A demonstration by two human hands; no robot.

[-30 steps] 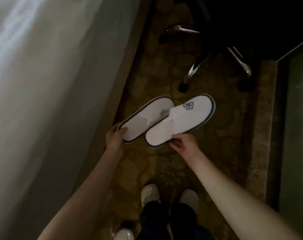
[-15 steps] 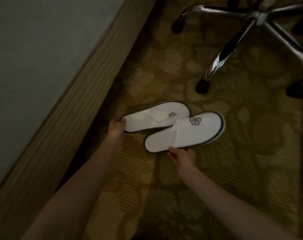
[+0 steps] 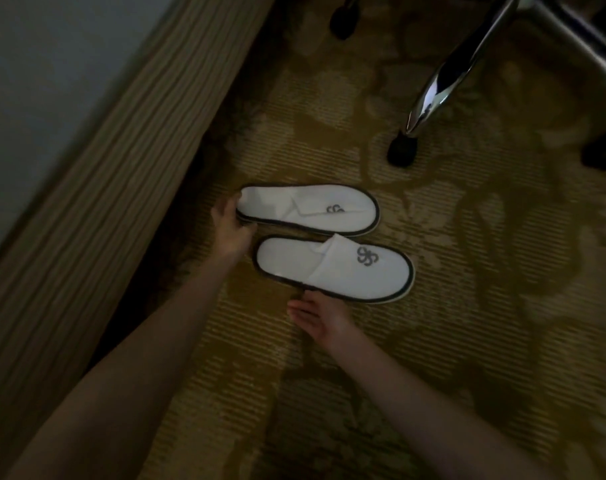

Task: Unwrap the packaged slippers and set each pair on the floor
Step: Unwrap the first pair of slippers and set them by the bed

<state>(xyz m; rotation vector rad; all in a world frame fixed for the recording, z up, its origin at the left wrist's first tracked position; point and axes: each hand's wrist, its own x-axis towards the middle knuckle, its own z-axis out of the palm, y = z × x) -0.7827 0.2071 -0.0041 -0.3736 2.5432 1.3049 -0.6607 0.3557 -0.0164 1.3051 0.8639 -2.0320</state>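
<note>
Gripping upper slipper (image 3: 308, 209), left hand (image 3: 230, 227)

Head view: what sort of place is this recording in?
Most likely a hotel room: a pair of white monogrammed slippers lies on patterned gold carpet, beside what looks like a bed base, with a chrome swivel-chair leg nearby.

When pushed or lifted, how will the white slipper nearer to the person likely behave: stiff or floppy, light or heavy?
The white cloth slipper with dark rim looks thin and flat, so probably light and somewhat floppy. It lies flat on the patterned carpet, so it should not roll or tip; pushed, it may drag on the ribbed pile.
</note>
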